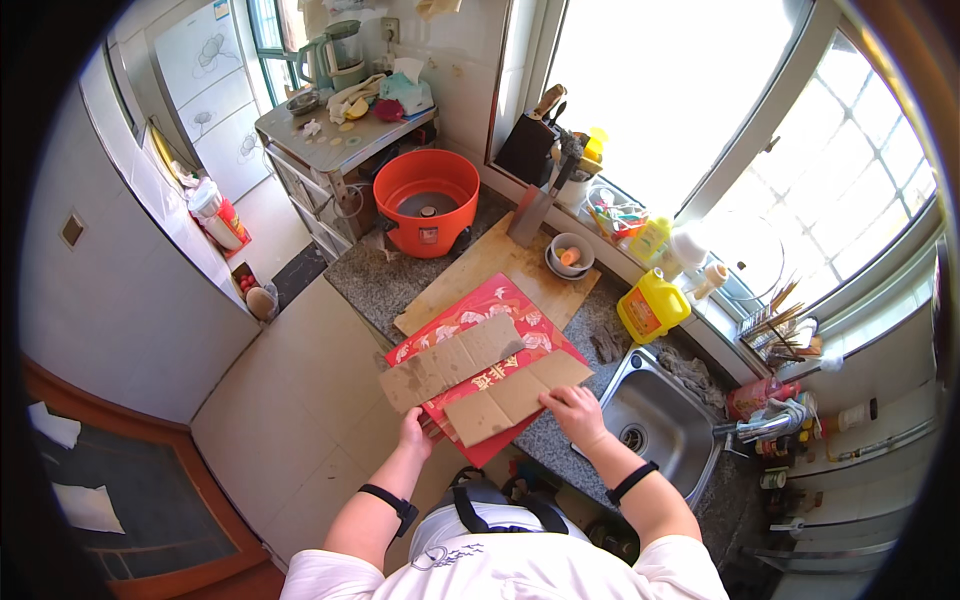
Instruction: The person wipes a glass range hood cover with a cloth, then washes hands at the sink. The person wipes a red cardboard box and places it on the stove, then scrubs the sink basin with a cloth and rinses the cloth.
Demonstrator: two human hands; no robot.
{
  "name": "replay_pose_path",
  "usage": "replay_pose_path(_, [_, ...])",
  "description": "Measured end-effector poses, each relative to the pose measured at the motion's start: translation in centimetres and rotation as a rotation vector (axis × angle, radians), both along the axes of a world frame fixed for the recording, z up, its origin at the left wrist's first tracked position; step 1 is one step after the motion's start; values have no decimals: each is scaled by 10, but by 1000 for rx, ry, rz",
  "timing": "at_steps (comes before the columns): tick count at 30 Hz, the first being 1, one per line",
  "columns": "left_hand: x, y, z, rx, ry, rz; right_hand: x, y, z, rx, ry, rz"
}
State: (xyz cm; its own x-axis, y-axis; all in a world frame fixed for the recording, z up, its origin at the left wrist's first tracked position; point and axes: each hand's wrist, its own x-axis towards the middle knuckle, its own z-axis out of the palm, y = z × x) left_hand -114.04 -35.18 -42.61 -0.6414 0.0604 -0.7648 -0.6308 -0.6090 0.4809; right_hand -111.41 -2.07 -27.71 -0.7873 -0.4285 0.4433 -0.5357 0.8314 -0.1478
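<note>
A flat red printed cardboard sheet lies tilted over the edge of a wooden cutting board and the granite counter. Two folded brown cardboard pieces rest on it: a stained strip on the left and a wider piece nearer me. My left hand holds the red sheet's near left edge, with its fingers partly hidden underneath. My right hand pinches the right end of the nearer brown piece.
An orange-red round pot stands behind the board. A cleaver and a stacked bowl are at the board's far side. To the right are a yellow jug and a steel sink. A metal cart stands back left.
</note>
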Motion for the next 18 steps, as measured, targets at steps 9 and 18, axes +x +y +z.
replay_pose_path(9, [-3,3,6,84,118,-95,-6,-17,-12,4,-142,-188])
replay_pose_path(18, [5,-23,29,510,128,200,34,-6,-20,-74,-1224,-603])
